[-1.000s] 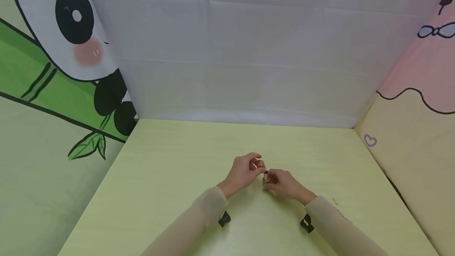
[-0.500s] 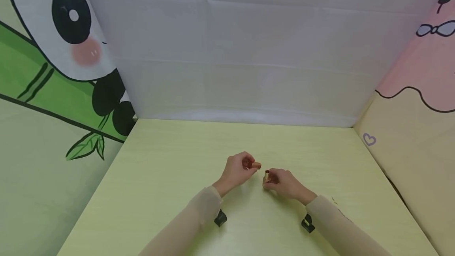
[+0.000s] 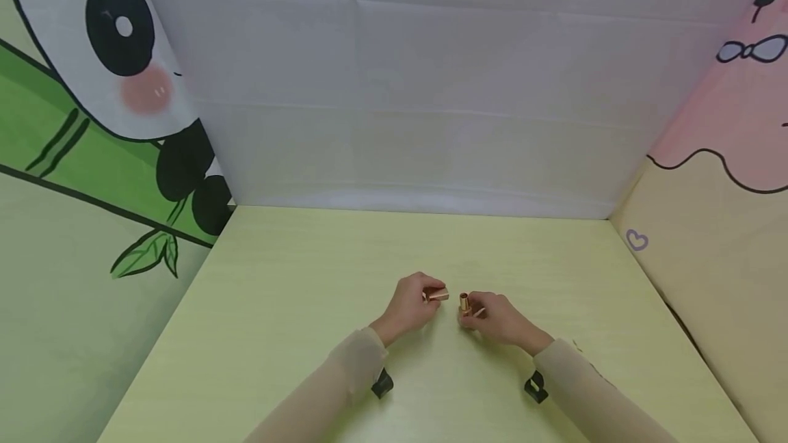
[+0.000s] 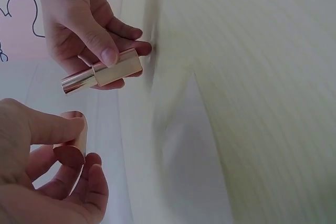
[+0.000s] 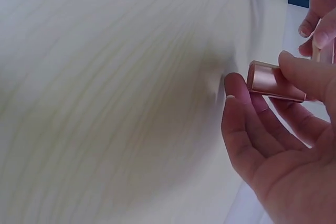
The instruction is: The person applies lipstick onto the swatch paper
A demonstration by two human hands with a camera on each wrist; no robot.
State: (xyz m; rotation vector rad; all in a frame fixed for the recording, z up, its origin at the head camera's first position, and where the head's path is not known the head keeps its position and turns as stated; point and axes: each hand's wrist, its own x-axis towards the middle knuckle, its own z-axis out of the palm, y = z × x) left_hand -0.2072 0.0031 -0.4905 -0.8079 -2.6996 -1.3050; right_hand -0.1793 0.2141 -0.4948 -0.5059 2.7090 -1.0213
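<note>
In the head view, my left hand (image 3: 409,303) pinches a shiny gold lipstick cap (image 3: 439,294) between thumb and fingers, tipped on its side. A short gap to its right, my right hand (image 3: 497,318) grips the gold lipstick tube (image 3: 464,301), held upright with its narrower inner sleeve on top. From the left wrist, the thumb lies along the tube's wider base (image 4: 118,70), and the cap (image 4: 79,139) is apart from it. The right wrist view shows the base (image 5: 270,81) between thumb and fingers. No lipstick colour is visible.
Both hands are over a pale yellow tabletop (image 3: 320,258). A white sheet (image 3: 418,101) closes off the back. Printed panels stand at the left (image 3: 166,87) and right (image 3: 708,224). Black camera mounts (image 3: 382,383) hang under the sleeves.
My left hand has moved left from the tube with the cap, then come slightly nearer, and the cap's angle has changed. My right hand holds the tube in nearly the same place.
</note>
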